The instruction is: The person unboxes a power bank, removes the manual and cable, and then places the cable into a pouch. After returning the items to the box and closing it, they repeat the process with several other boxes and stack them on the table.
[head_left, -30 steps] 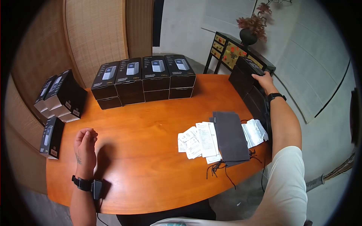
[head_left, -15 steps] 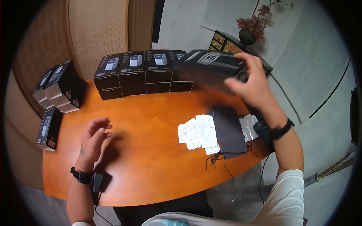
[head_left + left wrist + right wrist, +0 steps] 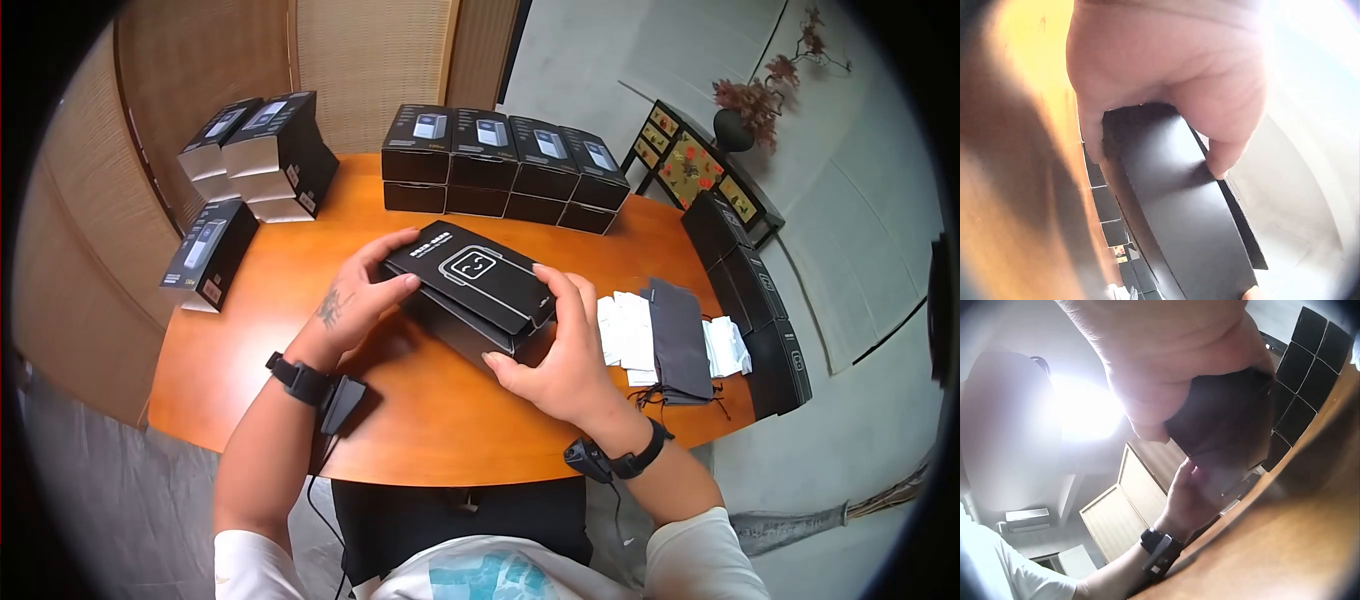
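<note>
A black box (image 3: 470, 285) with a white line drawing on its top is held between both hands above the middle of the table, its lid flap slightly raised along the near side. The left hand (image 3: 357, 300) grips the box's left end, thumb at the near edge. Around the right end curls the right hand (image 3: 570, 365), fingers on the top edge and thumb low on the near side. In the left wrist view the box's smooth black side (image 3: 1172, 194) lies between thumb and fingers. The right wrist view shows the box (image 3: 1229, 419) dark and partly covered by the right hand.
Black boxes (image 3: 480, 155) stand in a row at the back. More boxes (image 3: 280, 150) are at the left and along the right edge (image 3: 740, 280). White papers (image 3: 628, 330), dark pouches (image 3: 680, 340) and white packets (image 3: 726, 346) lie at the right.
The right hand has brought a box from the right edge row to the table's middle. The left hand has moved right and now grips its other end. The head view has shifted.
</note>
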`<action>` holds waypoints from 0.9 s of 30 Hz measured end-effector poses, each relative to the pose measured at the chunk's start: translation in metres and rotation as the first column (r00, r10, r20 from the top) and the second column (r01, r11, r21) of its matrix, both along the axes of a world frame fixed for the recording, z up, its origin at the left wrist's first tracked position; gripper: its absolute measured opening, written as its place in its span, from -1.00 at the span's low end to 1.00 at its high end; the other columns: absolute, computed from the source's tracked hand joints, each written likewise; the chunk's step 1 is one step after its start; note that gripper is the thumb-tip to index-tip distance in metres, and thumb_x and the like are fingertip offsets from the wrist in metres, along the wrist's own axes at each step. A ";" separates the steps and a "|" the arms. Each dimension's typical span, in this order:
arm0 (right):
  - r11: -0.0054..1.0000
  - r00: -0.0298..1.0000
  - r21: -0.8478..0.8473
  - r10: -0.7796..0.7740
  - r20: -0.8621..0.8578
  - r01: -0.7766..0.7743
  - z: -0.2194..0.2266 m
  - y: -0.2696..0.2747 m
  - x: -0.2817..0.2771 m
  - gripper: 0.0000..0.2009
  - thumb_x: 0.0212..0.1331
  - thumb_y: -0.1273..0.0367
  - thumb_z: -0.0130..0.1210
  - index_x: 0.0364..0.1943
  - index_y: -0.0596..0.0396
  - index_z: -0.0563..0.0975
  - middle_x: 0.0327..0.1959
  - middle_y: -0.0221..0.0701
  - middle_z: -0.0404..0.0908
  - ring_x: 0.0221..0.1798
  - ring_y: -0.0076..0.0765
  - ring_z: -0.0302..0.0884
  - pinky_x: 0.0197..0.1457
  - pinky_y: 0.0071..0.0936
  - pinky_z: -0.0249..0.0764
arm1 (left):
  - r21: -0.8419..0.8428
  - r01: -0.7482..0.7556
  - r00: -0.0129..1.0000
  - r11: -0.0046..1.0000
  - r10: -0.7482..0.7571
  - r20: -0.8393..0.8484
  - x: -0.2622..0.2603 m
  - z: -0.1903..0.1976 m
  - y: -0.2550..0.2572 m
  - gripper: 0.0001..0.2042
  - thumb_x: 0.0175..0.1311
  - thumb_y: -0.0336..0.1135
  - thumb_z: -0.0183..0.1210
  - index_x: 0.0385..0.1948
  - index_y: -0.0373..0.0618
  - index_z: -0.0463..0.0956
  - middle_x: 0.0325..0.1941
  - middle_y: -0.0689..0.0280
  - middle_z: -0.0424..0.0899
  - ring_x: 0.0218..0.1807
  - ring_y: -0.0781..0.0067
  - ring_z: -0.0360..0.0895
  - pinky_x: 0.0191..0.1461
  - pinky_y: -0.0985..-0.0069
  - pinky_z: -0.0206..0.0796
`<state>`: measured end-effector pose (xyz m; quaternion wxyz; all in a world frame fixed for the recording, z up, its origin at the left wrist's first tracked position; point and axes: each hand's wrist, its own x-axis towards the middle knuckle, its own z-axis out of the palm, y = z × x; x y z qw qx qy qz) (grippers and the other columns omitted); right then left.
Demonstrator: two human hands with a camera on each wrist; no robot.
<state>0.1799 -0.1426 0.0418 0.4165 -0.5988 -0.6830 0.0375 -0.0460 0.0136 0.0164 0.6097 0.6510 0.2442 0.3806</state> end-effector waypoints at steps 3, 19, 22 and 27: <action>1.000 1.000 -0.015 0.010 -0.019 -0.011 -0.011 -0.004 -0.003 0.06 -0.17 0.28 0.54 0.47 0.17 0.11 0.24 -0.01 0.27 0.23 0.10 0.37 0.34 -0.10 0.38 | 0.018 -0.061 0.998 0.998 0.061 -0.002 0.005 -0.009 0.002 -0.47 0.37 -0.31 0.24 0.36 -0.26 0.40 0.20 0.23 0.60 0.21 0.46 0.50 0.39 0.49 0.29; 0.886 0.882 -0.006 0.461 -0.095 -0.463 -0.005 -0.008 -0.009 -0.11 0.09 0.49 0.35 0.52 0.18 0.10 0.26 -0.02 0.41 0.04 -0.13 0.66 0.25 -0.29 0.51 | -0.104 -0.165 0.986 0.981 0.161 -0.046 0.018 -0.034 0.013 -0.67 0.59 -0.17 0.02 -0.01 -0.29 0.59 -0.16 0.31 0.71 -0.17 0.56 0.57 -0.06 0.55 0.42; 0.850 0.832 -0.019 0.520 0.195 -0.527 -0.001 0.014 -0.018 -0.20 0.05 0.35 0.36 0.44 0.15 0.28 0.22 -0.10 0.43 0.03 0.00 0.58 0.29 -0.11 0.40 | -0.258 -0.103 0.985 0.961 0.136 0.111 0.022 -0.036 0.011 -0.67 0.59 -0.18 0.01 0.00 -0.30 0.58 -0.15 0.34 0.69 -0.17 0.60 0.54 -0.04 0.58 0.40; 0.897 0.838 -0.059 0.432 0.334 -0.439 0.007 0.017 -0.010 -0.28 0.09 0.25 0.35 0.40 0.05 0.37 0.09 -0.21 0.52 -0.01 0.00 0.53 0.15 -0.20 0.39 | -0.262 -0.130 0.985 0.956 0.155 0.078 0.021 -0.033 0.008 -0.68 0.59 -0.18 0.00 0.00 -0.27 0.58 -0.20 0.38 0.66 -0.19 0.62 0.50 -0.06 0.61 0.35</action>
